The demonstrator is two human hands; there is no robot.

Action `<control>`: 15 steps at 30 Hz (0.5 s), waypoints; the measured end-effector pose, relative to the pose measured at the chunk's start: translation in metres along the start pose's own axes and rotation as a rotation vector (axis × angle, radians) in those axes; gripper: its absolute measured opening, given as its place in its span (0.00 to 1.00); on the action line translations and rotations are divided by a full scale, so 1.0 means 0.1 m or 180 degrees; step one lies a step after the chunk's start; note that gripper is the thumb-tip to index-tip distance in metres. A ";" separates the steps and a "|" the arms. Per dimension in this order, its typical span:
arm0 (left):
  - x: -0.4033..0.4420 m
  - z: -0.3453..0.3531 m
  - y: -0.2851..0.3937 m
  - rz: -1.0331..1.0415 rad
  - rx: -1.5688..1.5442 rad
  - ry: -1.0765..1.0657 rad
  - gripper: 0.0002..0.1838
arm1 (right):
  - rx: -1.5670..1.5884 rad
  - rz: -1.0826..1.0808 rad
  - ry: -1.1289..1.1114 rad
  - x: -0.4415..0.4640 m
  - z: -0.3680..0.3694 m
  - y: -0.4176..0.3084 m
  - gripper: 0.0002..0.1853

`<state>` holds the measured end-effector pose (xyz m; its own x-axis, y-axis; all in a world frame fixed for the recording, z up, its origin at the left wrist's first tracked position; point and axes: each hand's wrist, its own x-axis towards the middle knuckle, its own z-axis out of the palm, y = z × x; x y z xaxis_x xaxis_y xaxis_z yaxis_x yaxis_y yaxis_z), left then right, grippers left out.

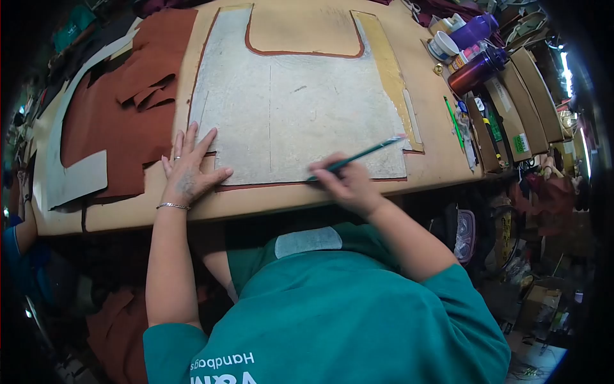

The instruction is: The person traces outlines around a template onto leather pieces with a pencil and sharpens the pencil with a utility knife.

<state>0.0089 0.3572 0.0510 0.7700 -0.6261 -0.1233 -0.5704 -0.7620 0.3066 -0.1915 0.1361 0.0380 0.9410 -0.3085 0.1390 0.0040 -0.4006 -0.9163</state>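
Observation:
A large grey-white pattern board [300,115] with a U-shaped cut-out at its far edge lies on the table, yellowed along its right side. Thin edges of reddish-brown material [268,185] show beneath it. My left hand [188,169] rests with fingers spread on the board's lower left corner and the table beside it. In my right hand [345,185] is a dark green pencil [371,152], slanting up to the right. Its lower end is at the board's near edge; the exact tip is hard to make out.
On the left lies a reddish-brown sheet [128,121] with a pale curved template [77,182]. Bottles [476,70], a white tub [442,47] and a bright green pen [454,121] stand or lie at the right. Cardboard boxes [518,115] line that side. Another person's arm [27,224] shows far left.

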 end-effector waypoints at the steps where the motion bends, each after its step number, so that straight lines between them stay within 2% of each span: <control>1: -0.01 0.00 0.00 -0.0003 -0.0012 -0.0007 0.45 | -0.0140 0.0062 0.0163 -0.12 -0.24 0.03 0.08; 2: -0.01 0.00 0.00 -0.0003 -0.0002 -0.0007 0.45 | -0.0101 0.0258 0.0318 -0.29 -0.50 0.19 0.08; 3: 0.00 -0.01 0.00 -0.0005 0.0011 -0.0010 0.45 | -0.0622 0.0402 0.0439 -0.44 -0.78 0.19 0.08; 4: 0.00 0.00 0.00 -0.0013 0.0025 -0.0012 0.45 | -0.0312 0.0635 0.0676 -0.55 -0.98 0.14 0.07; 5: -0.01 0.01 0.00 -0.0006 0.0013 -0.0027 0.45 | -0.0700 0.0823 0.0894 -0.69 -1.22 0.15 0.07; 6: -0.01 0.00 0.00 -0.0004 0.0010 -0.0028 0.45 | -0.0956 0.0766 0.0959 -0.80 -1.40 0.21 0.05; 7: -0.01 -0.01 0.00 -0.0006 0.0018 -0.0025 0.45 | -0.0440 0.0457 0.1311 -0.80 -1.38 0.16 0.04; 9: 0.00 0.00 -0.01 -0.0002 0.0048 -0.0063 0.45 | 0.0129 0.0256 0.1301 -0.61 -1.07 -0.09 0.04; 13: 0.00 0.00 -0.09 0.0083 0.0037 -0.0140 0.44 | 0.0034 -0.0158 0.0306 0.00 -0.07 -0.15 0.06; 15: 0.02 0.00 -0.15 0.0132 -0.0049 -0.0228 0.43 | 0.0432 -0.0122 -0.0033 0.27 0.47 -0.24 0.07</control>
<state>0.0191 0.3673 0.0461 0.7230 -0.6677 -0.1773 -0.5966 -0.7329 0.3271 -0.1499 0.1777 0.0457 0.9428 -0.2859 0.1717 0.0851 -0.2915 -0.9528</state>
